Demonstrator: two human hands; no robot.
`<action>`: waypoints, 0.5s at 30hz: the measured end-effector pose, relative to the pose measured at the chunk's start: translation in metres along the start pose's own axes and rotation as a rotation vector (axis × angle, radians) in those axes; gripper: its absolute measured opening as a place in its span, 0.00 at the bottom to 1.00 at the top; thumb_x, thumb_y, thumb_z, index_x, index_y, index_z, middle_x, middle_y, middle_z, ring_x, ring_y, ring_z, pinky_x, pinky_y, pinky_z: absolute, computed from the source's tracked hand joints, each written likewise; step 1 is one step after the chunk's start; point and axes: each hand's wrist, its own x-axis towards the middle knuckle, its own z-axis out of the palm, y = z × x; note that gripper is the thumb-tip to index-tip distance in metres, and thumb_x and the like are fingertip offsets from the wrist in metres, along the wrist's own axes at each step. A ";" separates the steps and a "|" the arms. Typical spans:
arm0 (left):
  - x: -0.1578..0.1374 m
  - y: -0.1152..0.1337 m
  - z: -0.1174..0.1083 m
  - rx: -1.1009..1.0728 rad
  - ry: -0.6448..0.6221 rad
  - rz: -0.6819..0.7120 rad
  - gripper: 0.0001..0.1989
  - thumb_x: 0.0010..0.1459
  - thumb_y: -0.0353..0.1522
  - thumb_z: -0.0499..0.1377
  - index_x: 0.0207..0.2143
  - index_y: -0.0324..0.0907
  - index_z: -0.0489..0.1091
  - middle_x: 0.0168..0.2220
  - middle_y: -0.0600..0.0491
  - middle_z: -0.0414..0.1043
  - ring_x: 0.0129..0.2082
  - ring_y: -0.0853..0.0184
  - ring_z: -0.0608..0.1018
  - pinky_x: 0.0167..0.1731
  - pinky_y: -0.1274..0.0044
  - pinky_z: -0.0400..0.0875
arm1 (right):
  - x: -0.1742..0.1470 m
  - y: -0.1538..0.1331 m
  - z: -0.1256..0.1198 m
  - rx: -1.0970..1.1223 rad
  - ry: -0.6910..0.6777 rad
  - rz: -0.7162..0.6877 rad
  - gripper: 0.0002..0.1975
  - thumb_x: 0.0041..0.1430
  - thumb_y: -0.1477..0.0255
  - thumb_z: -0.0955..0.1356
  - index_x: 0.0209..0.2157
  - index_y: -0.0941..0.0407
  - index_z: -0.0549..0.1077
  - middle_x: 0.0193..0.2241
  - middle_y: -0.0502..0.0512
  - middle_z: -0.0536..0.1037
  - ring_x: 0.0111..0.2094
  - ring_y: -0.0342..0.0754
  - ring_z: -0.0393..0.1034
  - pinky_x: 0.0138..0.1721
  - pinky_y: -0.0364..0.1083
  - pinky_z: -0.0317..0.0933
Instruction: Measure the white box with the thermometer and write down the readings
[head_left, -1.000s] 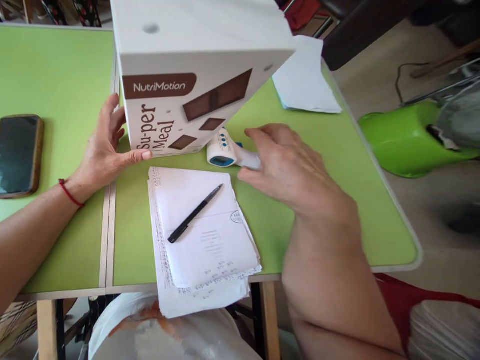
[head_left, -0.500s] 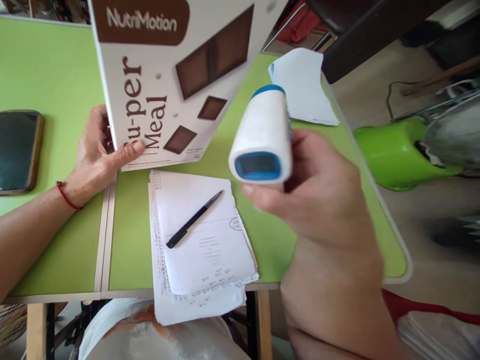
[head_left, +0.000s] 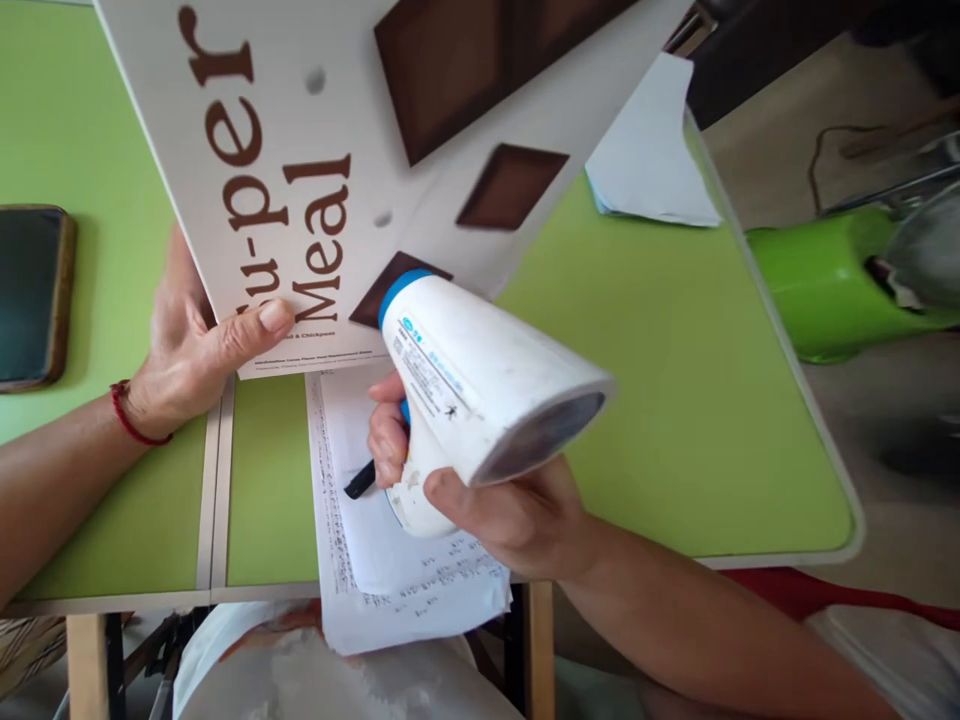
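My left hand (head_left: 202,335) grips the lower left edge of a white Su-per Meal box (head_left: 420,215), thumb on its front face. Brown squares like chocolate are printed on the box, which is tilted and runs off the top of the view. In my right hand (head_left: 517,510) is a white and blue pistol-grip infrared thermometer (head_left: 480,380), fingers wrapped round its handle. Its blue end overlaps the box's lower part; I cannot tell whether they touch. The dark wide end faces down right. Below lie written papers (head_left: 409,605) and a black pen (head_left: 360,481), partly hidden by my hand and the thermometer.
A dark phone (head_left: 34,295) in a brown case lies at the left of the green table (head_left: 675,400). White papers (head_left: 652,150) rest near the far right edge. On the floor to the right is a bright green bin (head_left: 840,280).
My right hand has moved left and down and turned the thermometer, so its side label and wide end now show. The box has come closer and looks larger.
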 end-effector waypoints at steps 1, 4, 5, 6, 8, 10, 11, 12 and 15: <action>0.000 0.000 0.000 -0.002 0.009 -0.020 0.23 0.57 0.44 0.65 0.50 0.47 0.64 0.52 0.51 0.72 0.53 0.57 0.75 0.52 0.63 0.72 | 0.001 0.000 0.001 0.091 -0.019 0.000 0.07 0.56 0.64 0.68 0.33 0.50 0.65 0.24 0.49 0.65 0.24 0.45 0.63 0.22 0.46 0.65; -0.001 -0.003 -0.001 -0.040 0.036 -0.051 0.24 0.56 0.45 0.66 0.49 0.46 0.64 0.50 0.51 0.72 0.51 0.57 0.75 0.50 0.62 0.72 | 0.003 0.000 0.006 0.259 -0.027 0.022 0.08 0.54 0.72 0.69 0.28 0.51 0.64 0.24 0.48 0.65 0.25 0.43 0.62 0.25 0.45 0.65; -0.001 -0.004 -0.001 -0.062 0.037 -0.053 0.24 0.55 0.44 0.66 0.49 0.45 0.64 0.50 0.51 0.72 0.51 0.57 0.75 0.50 0.62 0.72 | 0.004 0.000 0.007 0.268 -0.010 0.038 0.08 0.53 0.73 0.69 0.28 0.51 0.64 0.24 0.48 0.66 0.25 0.43 0.62 0.26 0.45 0.65; -0.001 -0.005 -0.001 -0.081 0.042 -0.049 0.24 0.55 0.44 0.67 0.49 0.45 0.64 0.49 0.51 0.73 0.50 0.57 0.75 0.49 0.63 0.72 | 0.005 0.000 0.008 0.270 0.013 0.063 0.08 0.52 0.72 0.70 0.29 0.51 0.65 0.25 0.48 0.67 0.25 0.43 0.63 0.26 0.45 0.66; 0.001 -0.008 -0.001 -0.100 0.060 -0.033 0.24 0.53 0.44 0.68 0.47 0.44 0.64 0.47 0.52 0.73 0.48 0.58 0.75 0.48 0.63 0.72 | 0.007 -0.001 0.009 0.249 0.059 0.132 0.09 0.51 0.68 0.71 0.28 0.52 0.66 0.25 0.48 0.68 0.25 0.43 0.63 0.25 0.46 0.66; 0.002 -0.008 0.000 -0.099 0.081 -0.037 0.25 0.52 0.44 0.68 0.46 0.44 0.64 0.45 0.53 0.74 0.47 0.59 0.76 0.48 0.63 0.72 | 0.008 -0.003 0.009 0.209 0.087 0.182 0.13 0.50 0.62 0.72 0.28 0.51 0.66 0.24 0.48 0.68 0.24 0.44 0.63 0.24 0.46 0.65; 0.002 -0.007 0.001 -0.107 0.090 -0.045 0.25 0.51 0.45 0.69 0.45 0.44 0.64 0.45 0.53 0.74 0.47 0.59 0.76 0.48 0.63 0.72 | 0.009 -0.003 0.009 0.190 0.100 0.194 0.14 0.49 0.60 0.73 0.28 0.51 0.66 0.23 0.48 0.68 0.23 0.44 0.64 0.24 0.47 0.65; 0.002 -0.006 0.001 -0.119 0.095 -0.062 0.26 0.50 0.45 0.69 0.45 0.45 0.63 0.45 0.52 0.73 0.48 0.58 0.76 0.48 0.62 0.72 | 0.009 -0.004 0.010 0.176 0.115 0.196 0.15 0.49 0.58 0.73 0.28 0.51 0.66 0.23 0.48 0.68 0.23 0.44 0.64 0.24 0.47 0.66; 0.003 -0.001 0.001 -0.132 0.093 -0.123 0.27 0.49 0.46 0.69 0.44 0.46 0.63 0.46 0.52 0.73 0.47 0.58 0.76 0.48 0.62 0.72 | 0.010 -0.004 0.011 0.180 0.136 0.158 0.15 0.49 0.58 0.73 0.28 0.51 0.66 0.21 0.47 0.67 0.22 0.44 0.64 0.24 0.48 0.65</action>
